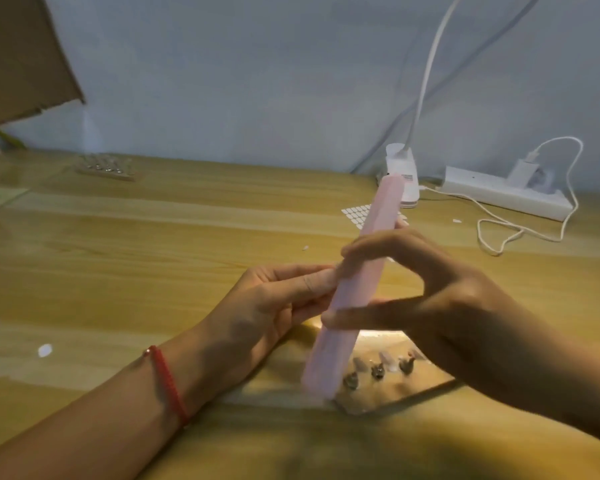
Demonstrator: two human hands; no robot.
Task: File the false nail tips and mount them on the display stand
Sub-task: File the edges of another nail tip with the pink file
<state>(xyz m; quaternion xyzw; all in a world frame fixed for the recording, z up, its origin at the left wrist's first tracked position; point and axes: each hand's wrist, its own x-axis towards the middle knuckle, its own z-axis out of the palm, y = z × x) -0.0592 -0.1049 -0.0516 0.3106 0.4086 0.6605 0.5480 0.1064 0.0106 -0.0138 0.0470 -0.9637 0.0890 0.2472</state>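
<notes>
My right hand (pixel 420 306) grips a long pink nail file (pixel 357 289) between thumb and fingers, holding it tilted over the table. My left hand (pixel 274 306) pinches something small at its fingertips against the file's left edge; the item itself is hidden, likely a nail tip. Below the hands lies a flat display stand (pixel 388 389) with small metal holders (pixel 377 370), some carrying clear nail tips.
A second stand with holders (pixel 106 166) sits at the back left of the wooden table (pixel 153 237). A sheet of white stickers (pixel 355 214), a lamp base (pixel 404 174), a power strip (pixel 506 195) and a looping white cable (pixel 527 230) lie at the back right. Cardboard (pixel 18 53) leans at far left.
</notes>
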